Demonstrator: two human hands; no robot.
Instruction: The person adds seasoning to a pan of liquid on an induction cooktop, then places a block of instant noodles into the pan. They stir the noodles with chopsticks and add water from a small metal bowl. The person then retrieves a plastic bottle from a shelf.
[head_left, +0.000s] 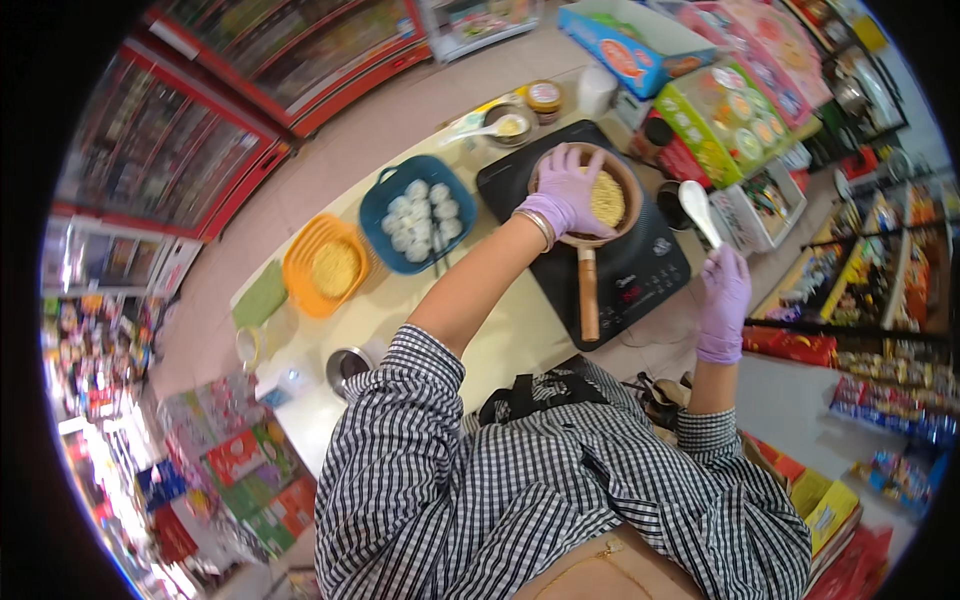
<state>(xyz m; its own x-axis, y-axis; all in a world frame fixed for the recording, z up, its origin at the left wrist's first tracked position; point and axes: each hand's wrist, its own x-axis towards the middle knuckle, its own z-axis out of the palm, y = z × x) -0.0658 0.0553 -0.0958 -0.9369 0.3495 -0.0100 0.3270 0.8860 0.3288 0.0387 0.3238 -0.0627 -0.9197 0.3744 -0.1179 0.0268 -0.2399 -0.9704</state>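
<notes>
My left hand (568, 191), in a purple glove, reaches with spread fingers into a small saucepan (634, 184) and rests on a round cake of dried noodles (607, 199). The pan stands on a black induction cooktop (637, 262), its wooden handle (589, 296) pointing towards me. To the right, my gloved right hand (725, 296) holds a white spoon (699, 210) upright beside the cooktop. Left of the cooktop are a blue basket (375, 217) of white round pieces with dark utensils across it and an orange basket (300, 289) holding another noodle cake.
Behind the pan stand a small bowl with a spoon (480, 133), a lidded jar (544, 97) and a white cup (596, 88). A green cloth (260, 294) and metal cup (347, 367) lie leftward. Boxes (720, 124) and a white bin (750, 217) crowd the right.
</notes>
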